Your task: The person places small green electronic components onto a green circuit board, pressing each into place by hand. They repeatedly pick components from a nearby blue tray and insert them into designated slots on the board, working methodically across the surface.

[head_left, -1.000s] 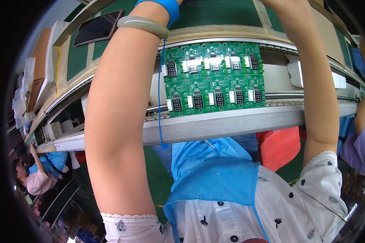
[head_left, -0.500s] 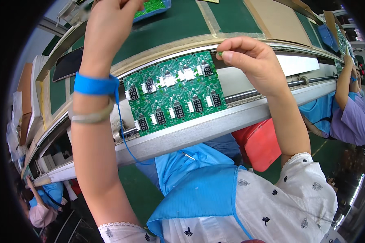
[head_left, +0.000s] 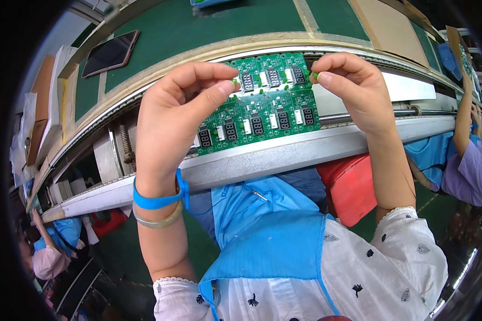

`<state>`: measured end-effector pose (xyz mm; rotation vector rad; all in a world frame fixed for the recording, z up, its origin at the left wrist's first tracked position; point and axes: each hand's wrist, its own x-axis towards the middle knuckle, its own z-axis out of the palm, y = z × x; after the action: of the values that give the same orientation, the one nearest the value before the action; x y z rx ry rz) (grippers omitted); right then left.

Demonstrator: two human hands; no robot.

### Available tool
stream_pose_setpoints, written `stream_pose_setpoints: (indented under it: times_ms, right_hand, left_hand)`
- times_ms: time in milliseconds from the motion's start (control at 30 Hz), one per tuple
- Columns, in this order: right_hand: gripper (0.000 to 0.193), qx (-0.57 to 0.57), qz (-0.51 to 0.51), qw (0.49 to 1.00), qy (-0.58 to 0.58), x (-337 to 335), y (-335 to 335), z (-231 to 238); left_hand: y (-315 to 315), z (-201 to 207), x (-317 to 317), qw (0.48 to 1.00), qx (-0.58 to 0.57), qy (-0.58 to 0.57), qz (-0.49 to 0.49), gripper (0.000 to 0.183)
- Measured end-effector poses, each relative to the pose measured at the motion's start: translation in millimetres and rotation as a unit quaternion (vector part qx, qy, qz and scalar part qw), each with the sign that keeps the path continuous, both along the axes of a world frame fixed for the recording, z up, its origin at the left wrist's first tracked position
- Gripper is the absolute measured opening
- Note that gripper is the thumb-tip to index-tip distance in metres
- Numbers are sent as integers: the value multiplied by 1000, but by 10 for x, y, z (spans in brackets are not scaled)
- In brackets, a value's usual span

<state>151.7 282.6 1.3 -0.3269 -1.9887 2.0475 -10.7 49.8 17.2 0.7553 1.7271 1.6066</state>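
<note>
A green circuit board panel (head_left: 284, 107) lies across the metal rails in front of me, with black digit displays (head_left: 257, 124) and white connectors in two rows. My left hand (head_left: 179, 112), a blue strap at its wrist, is over the panel's left part. Its thumb and forefinger pinch a small green component (head_left: 234, 81). My right hand (head_left: 359, 88) is at the panel's far right corner, closed on another small green component (head_left: 314, 76). A few similar green parts stand on the board. My left hand hides the panel's far left corner.
The near metal rail (head_left: 241, 160) runs between me and the panel. Beyond lie a dark phone (head_left: 111, 53) and a blue tray (head_left: 211, 3) on the green bench. A red stool (head_left: 351, 187) stands below the rail. Another person (head_left: 468, 171) sits at far right.
My left hand has come back from the blue tray to the panel, pinching a green component. The panel appears farther right in view. My right hand still pinches its component.
</note>
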Motion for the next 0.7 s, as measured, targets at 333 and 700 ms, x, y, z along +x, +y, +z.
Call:
stream_pose_setpoints:
  times_ms: [333, 700]
  right_hand:
    - [19, 77, 6, 997, -8, 69, -130, 24]
    - [16, 244, -2, 969, -24, 103, -173, -1]
  left_hand:
    - [-64, -80, 172, 999, 24, -33, 8, 17]
    - [-101, -71, 197, 1000, 11, -4, 0, 18]
